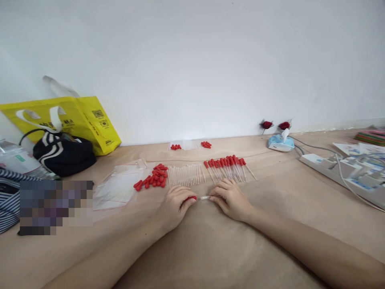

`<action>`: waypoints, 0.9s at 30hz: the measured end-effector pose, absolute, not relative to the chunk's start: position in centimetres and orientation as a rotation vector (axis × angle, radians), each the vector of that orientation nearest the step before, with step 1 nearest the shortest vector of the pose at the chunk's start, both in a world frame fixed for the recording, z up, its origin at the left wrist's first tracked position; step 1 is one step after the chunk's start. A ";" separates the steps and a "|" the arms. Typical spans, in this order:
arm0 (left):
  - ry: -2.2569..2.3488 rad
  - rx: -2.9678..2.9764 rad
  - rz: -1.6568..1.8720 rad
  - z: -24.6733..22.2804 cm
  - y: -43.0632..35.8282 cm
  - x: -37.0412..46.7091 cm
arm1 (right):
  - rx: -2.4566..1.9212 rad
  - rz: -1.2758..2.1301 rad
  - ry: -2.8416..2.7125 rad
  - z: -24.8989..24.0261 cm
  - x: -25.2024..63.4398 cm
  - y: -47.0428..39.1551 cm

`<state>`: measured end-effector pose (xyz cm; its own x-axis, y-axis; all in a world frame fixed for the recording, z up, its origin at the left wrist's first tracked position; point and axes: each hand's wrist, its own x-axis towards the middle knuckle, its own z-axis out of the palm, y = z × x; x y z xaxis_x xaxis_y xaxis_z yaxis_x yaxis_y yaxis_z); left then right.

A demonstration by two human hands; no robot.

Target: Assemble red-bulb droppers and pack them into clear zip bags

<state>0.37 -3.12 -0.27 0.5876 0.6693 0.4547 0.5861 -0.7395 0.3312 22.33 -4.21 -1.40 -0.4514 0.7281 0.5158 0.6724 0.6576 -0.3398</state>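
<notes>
Between its thumb and fingers, my left hand [177,205] pinches a small red bulb [191,197]. Facing it, my right hand [231,198] is closed on a thin clear tube [205,198], whose end points at the bulb with a small gap between them. A pile of loose red bulbs [156,177] lies beyond my left hand. Next to the pile is a row of clear tubes [185,175] without bulbs. Several tubes with red bulbs on their ends [230,165] lie side by side just beyond my right hand.
Clear plastic bags [118,185] lie at left, near a yellow bag [90,124] and a black cap [64,152]. Small bags with red bulbs [188,144] rest by the wall. A tissue pack [281,143] and a power strip [339,170] are at right.
</notes>
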 end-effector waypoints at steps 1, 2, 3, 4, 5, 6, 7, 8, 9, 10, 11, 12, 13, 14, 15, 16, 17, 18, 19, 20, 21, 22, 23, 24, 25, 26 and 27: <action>1.065 2.668 0.838 -0.3 -3.1 0.3 | -1.092 0.116 -2.224 -1.2 22.2 -4.4; 1.066 2.669 0.820 -0.4 -3.1 0.2 | -1.103 0.120 -2.219 -1.1 22.0 -4.6; 1.063 2.670 0.805 -0.5 -3.0 0.1 | -1.115 0.123 -2.215 -1.0 21.8 -4.7; 1.057 2.670 0.796 -0.6 -3.0 0.1 | -1.126 0.124 -2.213 -0.9 21.6 -4.9; 1.051 2.668 0.790 -0.7 -3.0 0.0 | -1.136 0.121 -2.211 -0.8 21.4 -5.0; 1.048 2.665 0.788 -0.8 -3.0 0.0 | -1.142 0.115 -2.211 -0.8 21.3 -5.0; 1.051 2.658 0.791 -0.8 -3.0 0.0 | -1.143 0.109 -2.214 -0.8 21.2 -5.1; 1.059 2.647 0.796 -0.7 -3.0 0.1 | -1.140 0.106 -2.217 -0.8 21.1 -5.1; 1.071 2.633 0.798 -0.6 -3.1 0.2 | -1.132 0.105 -2.220 -0.8 21.0 -5.1; 1.086 2.614 0.794 -0.5 -3.1 0.3 | -1.120 0.105 -2.225 -0.9 21.0 -5.1; 1.105 2.590 0.789 -0.4 -3.2 0.4 | -1.105 0.105 -2.231 -0.9 20.9 -5.1; 1.127 2.564 0.780 -0.2 -3.2 0.5 | -1.089 0.102 -2.236 -1.0 20.9 -5.2; 1.149 2.535 0.771 -0.1 -3.3 0.6 | -1.072 0.096 -2.239 -1.0 20.9 -5.2; 1.168 2.506 0.763 0.0 -3.3 0.8 | -1.055 0.090 -2.241 -1.1 20.8 -5.3; 1.182 2.477 0.758 0.0 -3.3 0.8 | -1.038 0.085 -2.240 -1.1 20.8 -5.3; 1.191 2.448 0.761 0.1 -3.3 0.9 | -1.023 0.083 -2.239 -1.1 20.7 -5.3; 1.194 2.422 0.767 0.1 -3.3 1.0 | -1.010 0.082 -2.238 -1.2 20.7 -5.4; 1.195 2.398 0.777 0.1 -3.3 1.0 | -0.998 0.082 -2.240 -1.2 20.7 -5.4; 1.193 2.377 0.787 0.1 -3.4 1.1 | -0.988 0.081 -2.245 -1.3 20.7 -5.4; 1.190 2.360 0.794 0.2 -3.4 1.1 | -0.979 0.079 -2.252 -1.3 20.8 -5.4; 1.189 2.347 0.796 0.2 -3.5 1.1 | -0.971 0.078 -2.259 -1.3 20.8 -5.3; 1.189 2.338 0.790 0.3 -3.5 1.1 | -0.963 0.076 -2.266 -1.3 20.9 -5.2; 1.187 2.333 0.776 0.3 -3.6 1.1 | -0.952 0.072 -2.271 -1.3 20.9 -5.2; 1.183 2.333 0.760 0.4 -3.6 1.1 | -0.939 0.066 -2.276 -1.3 21.0 -5.1; 1.176 2.338 0.740 0.4 -3.7 1.1 | -0.925 0.056 -2.278 -1.3 21.1 -5.0; 1.164 2.351 0.724 0.5 -3.7 1.1 | -0.910 0.042 -2.280 -1.3 21.2 -4.9; 1.149 2.370 0.716 0.4 -3.8 1.1 | -0.894 0.026 -2.282 -1.3 21.2 -4.9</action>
<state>1.05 -3.78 0.45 0.5284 0.8056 0.2680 0.5955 -0.5767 0.5593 21.22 -4.85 -1.28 -0.5350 0.6084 0.5863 0.5949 0.7639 -0.2499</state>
